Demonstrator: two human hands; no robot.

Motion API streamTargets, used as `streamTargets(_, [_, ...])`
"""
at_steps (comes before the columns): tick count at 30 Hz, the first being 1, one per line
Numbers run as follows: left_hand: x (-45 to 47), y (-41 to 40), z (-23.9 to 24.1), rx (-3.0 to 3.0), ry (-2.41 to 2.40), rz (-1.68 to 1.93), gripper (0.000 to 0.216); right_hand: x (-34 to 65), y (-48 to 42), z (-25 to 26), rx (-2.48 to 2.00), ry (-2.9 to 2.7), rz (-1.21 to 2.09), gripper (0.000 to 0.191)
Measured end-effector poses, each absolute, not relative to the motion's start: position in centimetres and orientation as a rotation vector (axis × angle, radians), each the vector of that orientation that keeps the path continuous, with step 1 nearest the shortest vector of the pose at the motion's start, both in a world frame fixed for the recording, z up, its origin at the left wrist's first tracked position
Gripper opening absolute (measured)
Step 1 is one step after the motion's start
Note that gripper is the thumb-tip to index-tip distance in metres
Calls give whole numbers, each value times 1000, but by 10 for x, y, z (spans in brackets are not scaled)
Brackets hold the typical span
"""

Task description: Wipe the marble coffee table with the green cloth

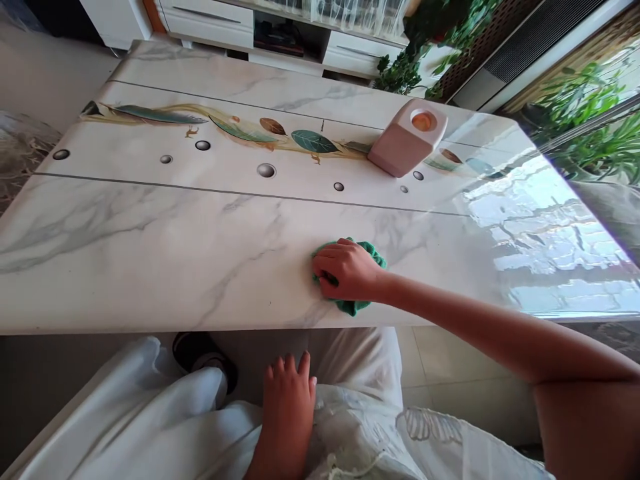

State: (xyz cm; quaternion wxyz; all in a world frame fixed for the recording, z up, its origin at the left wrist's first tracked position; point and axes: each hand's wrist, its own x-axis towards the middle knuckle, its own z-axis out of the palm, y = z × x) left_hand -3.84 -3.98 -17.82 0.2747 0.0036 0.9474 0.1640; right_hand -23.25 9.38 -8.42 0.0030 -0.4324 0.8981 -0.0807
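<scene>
My right hand presses a bunched green cloth onto the marble-patterned table, close to its front edge. The fingers curl round the cloth, and its crumpled edges stick out on several sides. Below the table edge, my left hand rests on the white clothing over my lap. Its fingers are stretched out and hold nothing. Farther back on the tabletop, beyond my right hand, stands a pink box-shaped holder with a round orange-toned opening on top.
Printed leaves and dark dots run across the tabletop. White drawers of a low cabinet stand behind the table. Green plants are at the right, by a dark vented unit. A dark shoe shows beneath the front edge.
</scene>
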Motion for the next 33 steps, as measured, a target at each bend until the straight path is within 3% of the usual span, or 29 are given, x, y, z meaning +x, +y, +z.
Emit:
streamTargets(7, [-30, -32, -191, 40, 2618, 437, 46, -232, 111, -99, -1340, 3036, -1044, 9])
streamTargets(10, [-23, -29, -205, 41, 2701, 401, 46, -228, 111, -98, -1131, 3174, -1151, 9])
streamTargets(17, [-19, -28, -214, 36, 2659, 384, 48, -218, 108, -103, -1038, 3406, -907, 10])
streamTargets(24, [-15, -28, -212, 100, 2684, 402, 46, -216, 92, -115, -2056, 2937, -321, 15])
streamTargets(27, [-19, -29, -207, 137, 2660, 400, 45, -216, 87, -117, -2196, 2869, -277, 18])
streamTargets(30, [-28, -31, -201, 168, 2607, 423, 46, -213, 86, -118, -2160, 2778, -523, 19])
streamTargets(33, [-38, -39, -198, 128, 2534, 419, 45, -210, 83, -110, -1887, 2717, -1109, 21])
